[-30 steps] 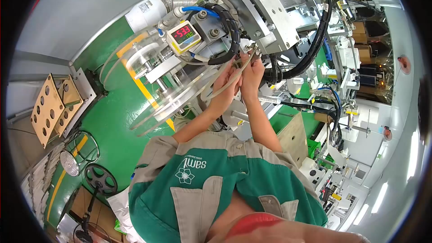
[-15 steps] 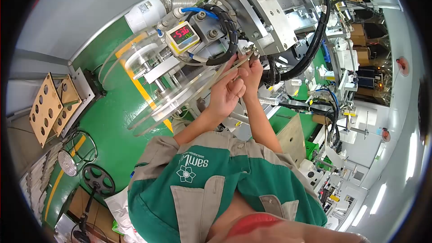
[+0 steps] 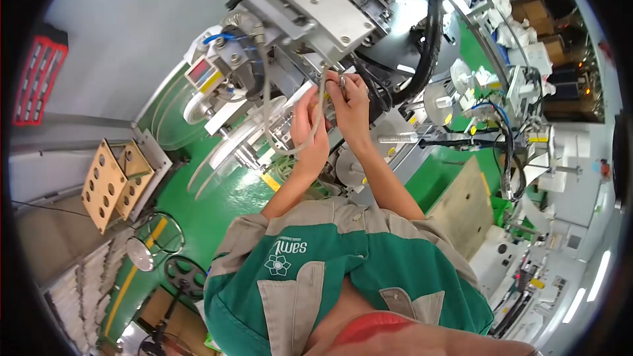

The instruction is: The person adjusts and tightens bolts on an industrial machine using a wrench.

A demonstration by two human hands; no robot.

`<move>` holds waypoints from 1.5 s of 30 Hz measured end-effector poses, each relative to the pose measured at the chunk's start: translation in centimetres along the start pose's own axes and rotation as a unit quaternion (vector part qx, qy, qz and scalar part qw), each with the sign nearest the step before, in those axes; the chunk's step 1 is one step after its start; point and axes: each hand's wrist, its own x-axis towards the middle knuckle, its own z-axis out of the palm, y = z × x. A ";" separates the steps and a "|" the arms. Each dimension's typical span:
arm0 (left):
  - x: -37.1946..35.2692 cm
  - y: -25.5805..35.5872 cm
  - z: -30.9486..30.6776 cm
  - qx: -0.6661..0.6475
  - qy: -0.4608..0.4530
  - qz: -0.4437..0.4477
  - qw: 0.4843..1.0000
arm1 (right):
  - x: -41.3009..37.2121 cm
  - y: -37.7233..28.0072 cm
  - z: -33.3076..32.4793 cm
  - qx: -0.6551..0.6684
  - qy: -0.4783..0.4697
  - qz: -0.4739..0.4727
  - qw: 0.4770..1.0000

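My right hand reaches up under the machine head with thumb and fingers pinched around a small metal fitting. Just left of it is my left hand, its fingers stretched upward and slightly bent beside the machine; the fingertips are partly hidden. A loop of pale flexible tube hangs from the machine and crosses in front of my left palm. Left of the hands, a small gauge with a display is fixed beside clear round discs.
A thick black cable bundle curves down right of my hands. Wooden plates with holes stand at the left, near a round stool. A board leans at the right. Other machinery fills the right side.
The view has shifted, and the machine head appears further left. My left hand has moved away from the fitting area, its fingers straighter. The tube now hangs in a loop.
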 end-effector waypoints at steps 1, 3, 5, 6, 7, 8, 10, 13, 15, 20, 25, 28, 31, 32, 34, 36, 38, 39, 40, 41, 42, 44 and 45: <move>0.4 0.1 0.3 0.054 0.012 0.025 0.998 | -0.5 -0.3 -0.6 0.021 -0.014 0.026 0.999; 1.5 0.5 0.4 0.277 0.030 0.164 0.946 | -2.0 -0.3 -1.6 0.041 -0.028 0.032 0.998; 1.9 -0.6 0.9 0.276 0.041 0.144 0.949 | -3.4 0.8 -3.2 0.055 -0.093 0.035 0.993; 1.8 1.1 2.0 0.119 0.029 0.042 0.992 | -4.0 0.6 -4.2 0.065 -0.127 0.039 0.989; 2.0 1.0 2.3 0.193 0.033 0.059 0.979 | -4.7 0.2 -5.3 0.076 -0.162 0.042 0.983; 2.9 0.6 2.4 0.264 0.039 0.079 0.961 | -5.1 0.2 -6.0 0.085 -0.178 0.001 0.980; 3.8 -0.1 2.5 0.173 0.052 0.022 0.983 | -5.7 0.9 -6.9 0.108 -0.222 -0.032 0.968; 4.5 -0.2 2.7 0.130 0.092 -0.030 0.987 | -5.8 1.0 -7.8 0.195 -0.266 0.024 0.944; 4.6 -0.3 2.4 0.204 0.094 0.027 0.974 | -5.4 0.6 -8.6 0.217 -0.252 0.036 0.942; 4.6 1.1 3.0 0.333 0.072 0.101 0.935 | -3.4 1.9 -5.1 0.132 -0.146 -0.031 0.980; 4.9 -0.6 2.8 0.233 0.131 0.066 0.961 | -0.7 0.4 -2.1 0.174 -0.077 0.064 0.980; 4.7 -0.5 3.1 0.274 0.139 0.070 0.949 | 0.0 2.2 0.1 0.154 -0.046 0.031 0.987; 4.9 -2.4 2.3 0.220 0.141 0.067 0.963 | 0.3 2.8 0.2 0.237 -0.100 0.112 0.960; 5.1 -2.9 2.3 0.207 0.142 0.082 0.964 | 0.5 2.9 0.0 0.272 -0.128 0.146 0.943; 4.9 -2.7 2.5 0.168 0.147 0.068 0.972 | 0.6 1.9 -0.7 0.302 -0.152 0.176 0.925; 4.8 -2.2 2.9 0.142 0.152 0.045 0.977 | 0.7 2.4 -0.2 0.340 -0.145 0.196 0.908; 4.9 -2.3 2.7 0.153 0.149 0.053 0.976 | 0.5 2.5 -0.2 0.352 -0.137 0.164 0.911; 4.9 -2.3 2.7 0.164 0.147 0.062 0.974 | 0.4 1.9 -0.6 0.357 -0.140 0.195 0.903; 4.9 -2.4 2.8 0.151 0.149 0.055 0.976 | 0.4 1.5 -0.9 0.362 -0.143 0.225 0.893; 5.0 -2.5 2.7 0.151 0.148 0.055 0.976 | 0.4 2.0 -0.4 0.385 -0.136 0.219 0.886; 5.0 -2.7 2.6 0.159 0.145 0.072 0.974 | 0.4 2.0 -0.4 0.385 -0.135 0.219 0.886; 5.1 -3.0 2.4 0.165 0.143 0.090 0.972 | 0.4 1.9 -0.5 0.367 -0.138 0.226 0.892; 5.1 -3.0 2.4 0.165 0.142 0.090 0.972 | 0.5 1.7 -0.4 0.378 -0.129 0.230 0.887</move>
